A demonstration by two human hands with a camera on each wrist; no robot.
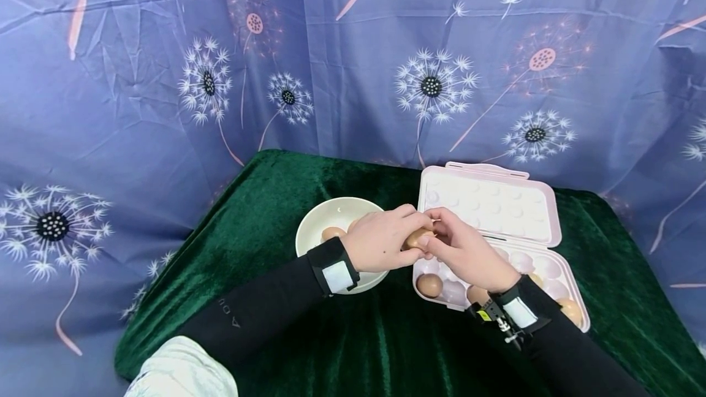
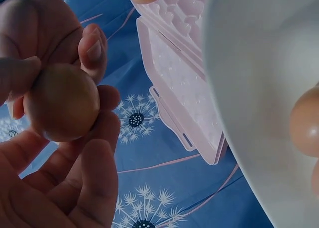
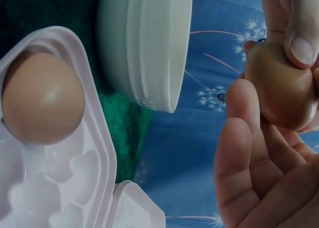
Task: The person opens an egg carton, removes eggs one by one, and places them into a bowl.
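Note:
My left hand [image 1: 383, 241] and right hand [image 1: 471, 253] meet in the head view around one brown egg [image 1: 417, 238], held up between the bowl and the carton. In the left wrist view the egg [image 2: 62, 102] is pinched by fingers of both hands. A thumb presses its upper side in the right wrist view, with curled fingers below. Under my left hand, the cream bowl [image 1: 311, 216] contains several brown eggs [image 1: 333, 233], partly hidden by that hand. Beneath my right hand lies the pale pink egg carton [image 1: 521, 260], partly covered by the hand and forearm.
The carton's lid [image 1: 496, 207] stands open toward the back. Several eggs sit in its cups, including one at the near left corner [image 1: 429, 285] and one at the right [image 1: 570, 310]. Green velvet cloth [image 1: 265, 201] covers the table; a blue dandelion-print curtain [image 1: 358, 78] hangs behind.

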